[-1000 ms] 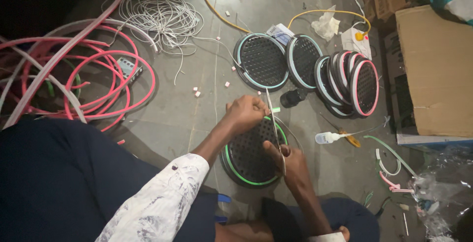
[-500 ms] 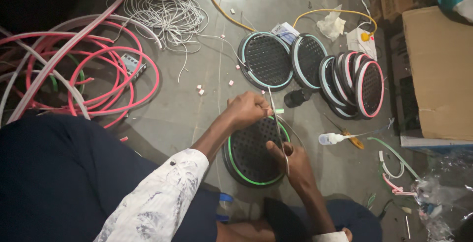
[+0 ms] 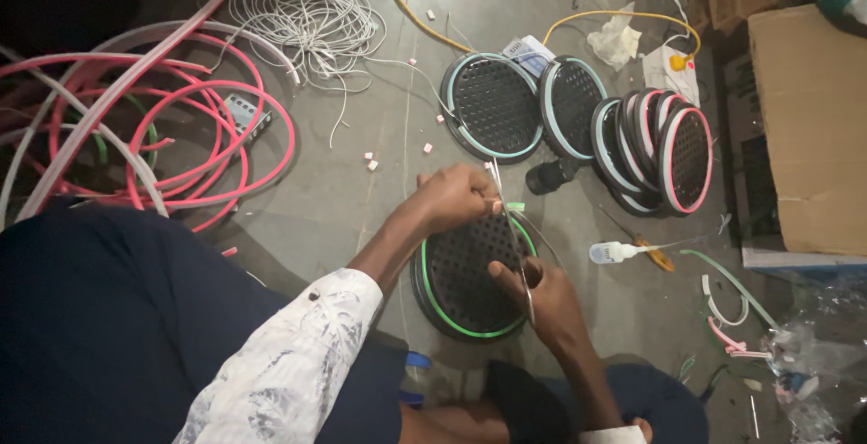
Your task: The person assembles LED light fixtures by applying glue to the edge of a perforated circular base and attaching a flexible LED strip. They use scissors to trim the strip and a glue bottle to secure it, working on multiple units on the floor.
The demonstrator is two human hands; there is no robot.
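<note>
A round black perforated disc with a green rim [image 3: 461, 272] lies on the concrete floor between my knees. My left hand [image 3: 454, 195] is closed over the disc's far edge, pinching the upper end of a thin pale wire [image 3: 511, 232] beside a small green tip. My right hand [image 3: 540, 292] rests on the disc's right side and grips the wire's lower end. The wire runs taut across the disc between both hands.
Similar discs with pale blue rims [image 3: 495, 106] and a leaning stack with pink rims [image 3: 664, 150] stand beyond. Pink tubing coils [image 3: 181, 128] lie left, white wire [image 3: 302, 10] above, a cardboard box [image 3: 808, 128] right, a glue bottle [image 3: 610, 251] nearby.
Both hands keep their hold on the wire over the green-rimmed disc. The view shifted slightly; no object has visibly moved.
</note>
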